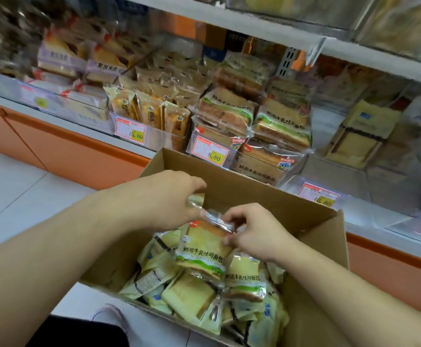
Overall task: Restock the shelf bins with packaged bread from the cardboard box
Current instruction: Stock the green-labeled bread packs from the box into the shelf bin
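We saw three clear plastic shelf bins in sharp view. The leftmost (84,113) held flat packs with purple labels. The next bin (151,136), tagged 15.60, held small upright glossy packs, four at the front. The third bin (234,156), tagged 8.80, held square toast packs in crinkled clear wrap with green bands. Further bins to the right were too blurred to count.

Below them stood one open cardboard box (312,221), brown and corrugated, on the pale tiled floor (11,191). It held a loose heap of yellow-wrapped bread packs (189,296), too jumbled for us to count.

Both hands were over the box. The left hand (171,199) had its fingers curled round the crimped top edge of one toast pack (201,249), lifted upright above the heap. The right hand (254,234) pinched the same pack's upper right corner between thumb and bent fingers.
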Tool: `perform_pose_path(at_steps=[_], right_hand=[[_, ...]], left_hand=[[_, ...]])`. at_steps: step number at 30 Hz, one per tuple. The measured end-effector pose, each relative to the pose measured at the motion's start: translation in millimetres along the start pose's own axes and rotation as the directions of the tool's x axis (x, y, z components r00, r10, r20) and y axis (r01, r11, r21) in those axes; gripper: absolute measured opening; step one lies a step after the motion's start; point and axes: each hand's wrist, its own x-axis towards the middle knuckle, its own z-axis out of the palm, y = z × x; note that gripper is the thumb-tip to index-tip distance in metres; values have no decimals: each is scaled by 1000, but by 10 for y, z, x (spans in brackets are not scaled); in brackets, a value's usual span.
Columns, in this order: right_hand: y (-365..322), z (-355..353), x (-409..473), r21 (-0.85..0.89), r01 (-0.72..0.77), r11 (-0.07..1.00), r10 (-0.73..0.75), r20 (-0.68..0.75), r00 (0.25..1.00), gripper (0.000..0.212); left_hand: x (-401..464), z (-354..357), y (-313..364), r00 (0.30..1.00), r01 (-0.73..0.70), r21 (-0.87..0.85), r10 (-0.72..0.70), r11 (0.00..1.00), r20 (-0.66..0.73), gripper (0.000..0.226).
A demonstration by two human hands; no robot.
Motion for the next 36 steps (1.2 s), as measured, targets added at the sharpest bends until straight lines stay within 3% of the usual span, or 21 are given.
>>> perform_pose_path(at_steps=[3, 7, 12, 17, 19, 22, 24, 27, 31, 34, 36], right_hand=[[-46, -420, -121, 149, 51, 988, -43, -54, 998, 25], [-123, -917, -339, 233, 182, 955, -129, -226, 966, 27], [-80, -1209, -471, 333, 279, 901, -110, -447, 888, 37], [-100, -1243, -559, 305, 347, 887, -68, -657, 751, 48], [-102, -1282, -623, 279, 383, 880, -129, -636, 761, 52], [-53, -1306, -658, 213, 398, 893, -256, -488, 835, 63], [26, -1298, -601, 143, 404, 903, -296, -474, 829, 75], [78, -1382, -455, 98, 392, 915, -271, -571, 775, 76], [102, -1704, -152, -39, 292, 956, -240, -676, 696, 63], [119, -1932, 139, 3, 255, 967, -181, -694, 697, 61], [136, -2022, 346, 46, 246, 968, -146, -693, 706, 61]], left_hand=[[-51, -123, 94, 996, 9, -107, -18, 994, -88, 89], [-84, -203, 255, 980, -29, -326, -37, 945, -195, 103], [-52, -223, 499, 920, -155, -548, -81, 822, -382, 58], [27, -277, 729, 874, -226, -725, -194, 651, -446, 43], [77, -319, 793, 854, -239, -784, -260, 573, -451, 42], [188, -393, 906, 837, -284, -823, -291, 493, -463, 40], [295, -434, 992, 835, -306, -805, -264, 508, -484, 38], [495, -485, 1067, 866, -300, -747, -159, 593, -474, 45], [826, -665, 1066, 849, -251, -400, 1, 882, -529, 69], [1114, -872, 1105, 848, -77, -202, -42, 976, -528, 64], [1341, -969, 1085, 833, -22, -31, 1, 999, -553, 54]])
